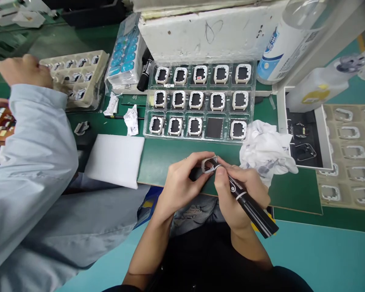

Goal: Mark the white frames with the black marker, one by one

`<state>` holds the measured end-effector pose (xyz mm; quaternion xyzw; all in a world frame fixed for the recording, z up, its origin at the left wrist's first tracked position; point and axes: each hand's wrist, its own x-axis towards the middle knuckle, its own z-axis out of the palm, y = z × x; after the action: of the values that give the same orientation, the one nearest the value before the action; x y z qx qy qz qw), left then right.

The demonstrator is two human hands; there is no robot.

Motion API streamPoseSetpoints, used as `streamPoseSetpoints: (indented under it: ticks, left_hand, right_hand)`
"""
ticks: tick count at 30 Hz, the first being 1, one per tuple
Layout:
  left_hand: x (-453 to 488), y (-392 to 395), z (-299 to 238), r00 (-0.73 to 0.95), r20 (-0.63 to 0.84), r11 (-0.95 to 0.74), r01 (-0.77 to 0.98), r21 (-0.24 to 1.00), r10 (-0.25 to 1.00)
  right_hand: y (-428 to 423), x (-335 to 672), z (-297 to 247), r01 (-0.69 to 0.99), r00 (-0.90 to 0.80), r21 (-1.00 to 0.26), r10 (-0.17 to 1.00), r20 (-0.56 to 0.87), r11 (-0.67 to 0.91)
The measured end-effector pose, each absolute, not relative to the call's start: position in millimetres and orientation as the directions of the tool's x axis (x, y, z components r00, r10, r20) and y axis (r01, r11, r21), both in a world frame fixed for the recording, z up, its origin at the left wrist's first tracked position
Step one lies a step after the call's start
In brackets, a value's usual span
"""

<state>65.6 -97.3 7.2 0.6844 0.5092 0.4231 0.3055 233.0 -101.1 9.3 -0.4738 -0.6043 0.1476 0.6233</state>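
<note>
My left hand [182,180] pinches a small white square frame part [207,165] just above the table's near edge. My right hand [237,190] grips a black marker pen [249,202] with its tip against that part. Just beyond them lies a clear plastic tray [200,101] with three rows of the same white frame parts; one pocket [214,127] in the near row is empty.
A crumpled white cloth [266,150] lies right of my hands and a white foam pad [115,160] to the left. A co-worker in a pale blue sleeve [33,154] reaches over another tray [79,77] at far left. Beige trays [349,158] and a white bottle [282,44] stand at right.
</note>
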Motion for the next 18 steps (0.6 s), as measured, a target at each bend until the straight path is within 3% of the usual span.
streamPoseSetpoints:
  ticks: [10,18]
  left_hand:
    - [65.0,-91.8,10.9,0.113,0.17,-0.194,0.253,0.948,0.979]
    - [65.5,-91.0,9.5,0.11,0.196,-0.211,0.141,0.967,0.974]
  right_hand:
    - [-105.3,235.2,-1.1,0.297,0.246,-0.818,0.789,0.564,0.492]
    - [-102.4,234.4,1.0,0.252,0.253,-0.819,0.782,0.57,0.516]
